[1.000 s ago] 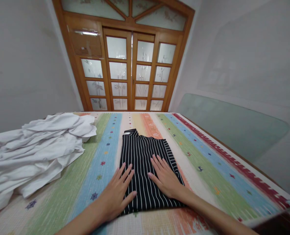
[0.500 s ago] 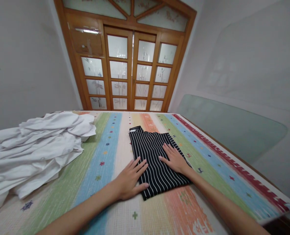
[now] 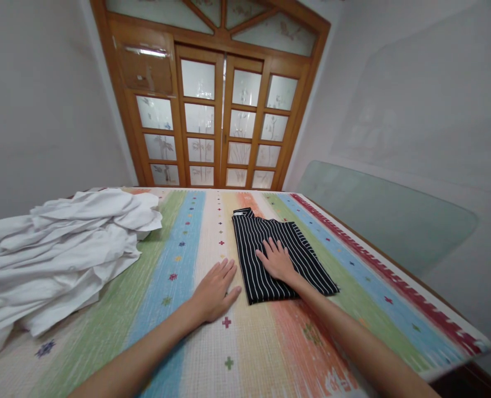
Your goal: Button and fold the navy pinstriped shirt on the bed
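On the striped mat (image 3: 270, 354), the left hand (image 3: 214, 290) lay palm down with fingers together, flat and holding nothing, just beside the near left corner of the folded shirt (image 3: 278, 257). Beyond it, the right hand (image 3: 276, 260) pressed flat on the shirt, fingers slightly spread. That shirt, black with white stripes, sat right of the mat's middle. Farther left lay white cloth (image 3: 58, 254), well apart. Behind stood a wooden door (image 3: 220, 121).
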{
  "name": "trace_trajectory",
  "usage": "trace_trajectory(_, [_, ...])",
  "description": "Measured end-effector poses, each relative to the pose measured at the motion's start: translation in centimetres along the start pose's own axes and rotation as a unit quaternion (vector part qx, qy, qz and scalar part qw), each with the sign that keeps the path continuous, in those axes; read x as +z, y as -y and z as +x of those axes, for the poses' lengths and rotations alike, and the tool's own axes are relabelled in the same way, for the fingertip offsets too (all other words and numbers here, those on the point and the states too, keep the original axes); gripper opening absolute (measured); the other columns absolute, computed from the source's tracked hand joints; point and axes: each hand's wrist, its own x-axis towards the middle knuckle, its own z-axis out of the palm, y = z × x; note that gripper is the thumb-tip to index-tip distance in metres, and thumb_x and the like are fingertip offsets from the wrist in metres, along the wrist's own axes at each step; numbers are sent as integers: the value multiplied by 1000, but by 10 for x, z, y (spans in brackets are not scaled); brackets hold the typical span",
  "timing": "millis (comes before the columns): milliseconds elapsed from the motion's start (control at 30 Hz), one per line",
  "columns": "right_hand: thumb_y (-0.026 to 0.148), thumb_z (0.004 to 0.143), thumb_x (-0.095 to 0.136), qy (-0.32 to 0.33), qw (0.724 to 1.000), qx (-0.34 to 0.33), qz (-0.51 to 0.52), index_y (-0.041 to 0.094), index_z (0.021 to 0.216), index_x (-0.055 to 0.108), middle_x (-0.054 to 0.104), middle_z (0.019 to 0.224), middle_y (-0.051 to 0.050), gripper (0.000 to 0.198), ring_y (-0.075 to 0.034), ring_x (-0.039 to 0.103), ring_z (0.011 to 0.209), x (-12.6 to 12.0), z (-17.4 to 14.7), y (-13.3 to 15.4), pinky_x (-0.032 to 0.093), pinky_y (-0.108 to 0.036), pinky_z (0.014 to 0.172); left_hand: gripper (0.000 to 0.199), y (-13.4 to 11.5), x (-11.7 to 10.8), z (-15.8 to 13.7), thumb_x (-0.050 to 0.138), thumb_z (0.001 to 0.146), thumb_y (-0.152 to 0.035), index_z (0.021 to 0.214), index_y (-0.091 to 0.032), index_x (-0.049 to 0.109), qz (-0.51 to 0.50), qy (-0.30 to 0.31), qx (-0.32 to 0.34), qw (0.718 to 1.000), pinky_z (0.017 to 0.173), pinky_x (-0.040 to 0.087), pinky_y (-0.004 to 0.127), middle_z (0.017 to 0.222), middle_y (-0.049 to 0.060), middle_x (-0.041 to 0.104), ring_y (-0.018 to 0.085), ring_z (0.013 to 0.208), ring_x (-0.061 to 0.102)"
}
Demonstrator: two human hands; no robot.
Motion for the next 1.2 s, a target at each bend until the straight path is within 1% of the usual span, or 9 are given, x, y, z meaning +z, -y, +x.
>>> trace_trajectory(100, [64,93,16,-2,1000,30,5,18,150,29,19,158,-9,75,-37,14,144,2,1,12,12,-57,113,63,0,0,-1,28,96,-54,144,-15,38,2,-5,-3,1000,117,23,44,152,11,35,26,142,27])
trace_trajectory(200, [64,93,16,10,999,42,0,22,151,27,19,159,-8,72,-35,14,144,0,10,2,11,-57,113,60,1,2,-1,28,96,-52,144,-16,39,2,-10,-4,1000,117,22,44,152,10,35,26,142,28])
trace_trajectory(400, [62,94,12,-5,999,44,-14,22,150,29,24,157,-11,71,-36,21,142,2,34,-36,16,-59,111,60,2,1,-3,31,96,-51,145,-17,37,-10,-6,-2,1000,117,23,45,152,10,34,25,142,27])
trace_trajectory(533, [64,92,12,-18,999,45,-24,26,149,32,26,157,-8,72,-35,24,141,8,53,-65,20,-58,111,61,1,-1,-4,28,97,-52,146,-16,35,-13,9,-9,1000,118,22,45,154,9,32,25,144,24])
trace_trajectory(633, [62,93,11,-12,999,39,-33,27,149,31,25,157,-7,69,-34,24,142,9,70,-88,21,-58,110,62,0,-2,-4,27,97,-52,147,-16,33,-18,19,-15,1000,118,22,46,154,9,30,25,144,22])
trace_trajectory(833, [58,94,13,5,996,74,-47,26,150,29,24,157,-7,66,-34,25,141,9,109,-133,22,-58,111,61,0,-3,-5,28,97,-52,148,-18,31,-31,22,-11,999,118,22,46,155,8,30,25,144,21])
trace_trajectory(967, [54,95,15,11,996,65,-54,25,150,30,25,157,-6,64,-33,26,141,12,134,-162,23,-56,111,59,-1,-4,-5,30,97,-50,148,-20,30,-35,18,-8,999,118,23,47,155,8,30,25,144,22])
trace_trajectory(1067, [51,95,17,4,997,63,-51,26,149,32,26,156,-7,61,-33,28,141,14,147,-177,24,-56,110,59,-1,-4,-5,31,98,-48,150,-21,27,-42,9,-2,999,118,23,48,154,7,30,25,144,22])
trace_trajectory(1200, [49,96,17,-15,996,62,-54,25,147,36,29,155,-8,60,-34,30,140,14,151,-184,26,-56,109,60,-1,-3,-5,30,97,-49,149,-20,28,-42,19,-7,999,118,23,47,155,8,29,26,144,22])
